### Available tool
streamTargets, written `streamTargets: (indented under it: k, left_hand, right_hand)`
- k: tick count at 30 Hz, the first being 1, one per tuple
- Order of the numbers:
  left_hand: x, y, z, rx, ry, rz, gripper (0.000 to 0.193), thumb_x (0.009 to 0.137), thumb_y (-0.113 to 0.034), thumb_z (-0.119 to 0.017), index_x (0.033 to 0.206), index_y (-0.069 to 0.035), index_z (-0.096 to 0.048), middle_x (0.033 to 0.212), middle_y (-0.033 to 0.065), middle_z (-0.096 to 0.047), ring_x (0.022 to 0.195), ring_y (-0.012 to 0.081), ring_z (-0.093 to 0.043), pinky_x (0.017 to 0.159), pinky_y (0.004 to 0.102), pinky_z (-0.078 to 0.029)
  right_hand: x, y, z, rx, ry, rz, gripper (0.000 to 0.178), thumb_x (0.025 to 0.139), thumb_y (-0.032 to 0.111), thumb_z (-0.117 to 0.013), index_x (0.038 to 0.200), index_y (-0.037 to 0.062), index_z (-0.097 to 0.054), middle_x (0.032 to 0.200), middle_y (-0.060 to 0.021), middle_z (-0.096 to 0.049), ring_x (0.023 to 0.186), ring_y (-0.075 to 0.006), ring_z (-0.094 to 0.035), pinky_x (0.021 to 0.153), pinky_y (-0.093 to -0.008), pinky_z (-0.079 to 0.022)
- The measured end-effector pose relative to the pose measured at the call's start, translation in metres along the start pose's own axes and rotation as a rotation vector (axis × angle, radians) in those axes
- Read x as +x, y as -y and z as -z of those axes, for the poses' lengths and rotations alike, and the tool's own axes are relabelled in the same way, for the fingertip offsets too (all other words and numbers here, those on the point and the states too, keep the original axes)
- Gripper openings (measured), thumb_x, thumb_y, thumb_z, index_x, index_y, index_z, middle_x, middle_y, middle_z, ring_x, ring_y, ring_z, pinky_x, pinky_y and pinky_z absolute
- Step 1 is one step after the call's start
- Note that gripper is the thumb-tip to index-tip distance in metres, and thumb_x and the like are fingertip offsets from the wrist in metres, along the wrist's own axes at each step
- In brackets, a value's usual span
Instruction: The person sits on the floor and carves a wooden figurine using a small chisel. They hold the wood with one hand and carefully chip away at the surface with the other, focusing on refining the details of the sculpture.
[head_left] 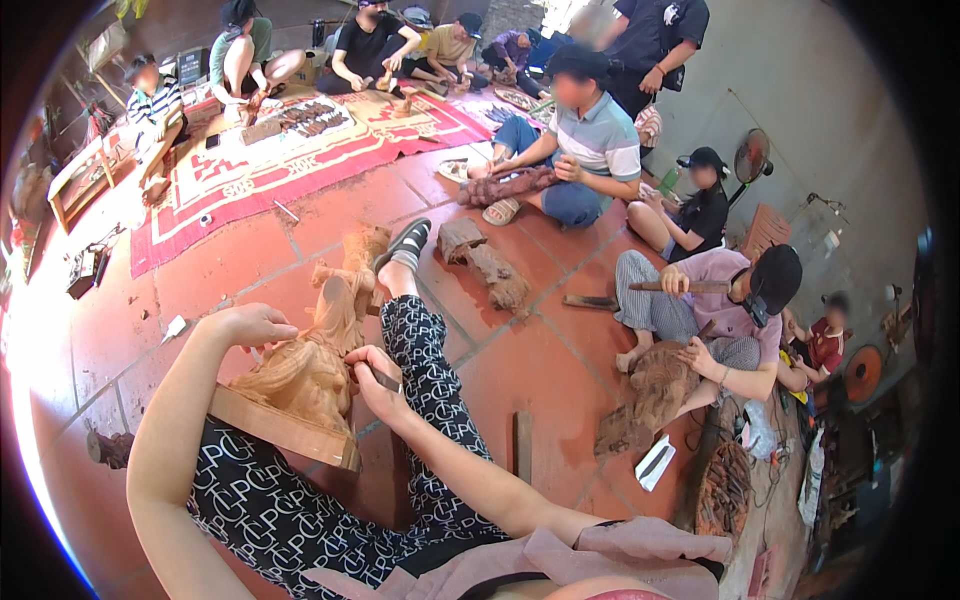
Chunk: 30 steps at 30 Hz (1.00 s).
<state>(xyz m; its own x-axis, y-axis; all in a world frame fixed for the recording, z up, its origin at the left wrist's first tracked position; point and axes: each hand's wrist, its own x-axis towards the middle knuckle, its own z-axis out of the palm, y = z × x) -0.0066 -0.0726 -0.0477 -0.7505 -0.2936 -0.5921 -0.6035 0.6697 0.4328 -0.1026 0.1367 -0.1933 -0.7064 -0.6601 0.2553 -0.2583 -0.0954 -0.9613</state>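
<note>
A pale wooden carving (318,355) of a figure with flowing folds lies tilted across my lap. Its flat squared base (285,428) faces me, and its narrower end points away toward my sandalled foot (405,248). My left hand (255,326) curves over the carving's left side, its fingers bent against the wood and partly hidden. On the right side, my right hand (378,385) is closed around a slim dark carving tool (384,379). The tool's working end is hidden by the hand and the wood.
A co-worker (725,300) at right works a brown carving (655,395) with a mallet (690,287). Another person (590,150) holds a dark carving (507,186). A rough wood piece (487,265) lies on the tiles. Several people sit around the red mat (235,185).
</note>
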Motion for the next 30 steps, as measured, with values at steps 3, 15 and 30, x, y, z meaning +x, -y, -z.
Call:
streamTargets:
  k: [3,15,30]
  left_hand:
    - [-0.004,-0.003,0.002,0.02,-0.008,-0.005,0.051,0.088,-0.047,-0.051,0.118,-0.006,-0.06,0.104,0.0102,-0.064,0.082,0.0175,-0.064,0.068,0.0308,-0.053]
    - [0.002,0.009,0.0,0.035,-0.037,-0.005,0.054,0.086,-0.053,-0.05,0.115,-0.009,-0.062,0.096,0.0062,-0.064,0.079,0.0169,-0.065,0.068,0.0324,-0.054]
    - [-0.001,0.0,-0.002,0.065,-0.015,0.001,0.051,0.085,-0.05,-0.052,0.11,-0.008,-0.064,0.094,0.0072,-0.065,0.081,0.0175,-0.064,0.068,0.0316,-0.054]
  right_hand:
    - [-0.001,-0.007,-0.002,0.027,-0.023,0.022,0.015,0.081,0.004,-0.047,0.087,-0.0016,-0.059,0.079,-0.0104,-0.057,0.069,-0.0168,-0.056,0.063,-0.0294,-0.047]
    - [-0.001,-0.004,-0.001,-0.039,-0.008,0.094,0.014,0.082,0.003,-0.047,0.087,-0.0003,-0.06,0.08,-0.0081,-0.057,0.07,-0.0135,-0.056,0.063,-0.0264,-0.047]
    - [-0.001,-0.003,-0.001,-0.045,-0.016,0.103,0.014,0.081,0.005,-0.047,0.085,-0.0007,-0.059,0.079,-0.0116,-0.057,0.073,-0.0199,-0.056,0.069,-0.0305,-0.046]
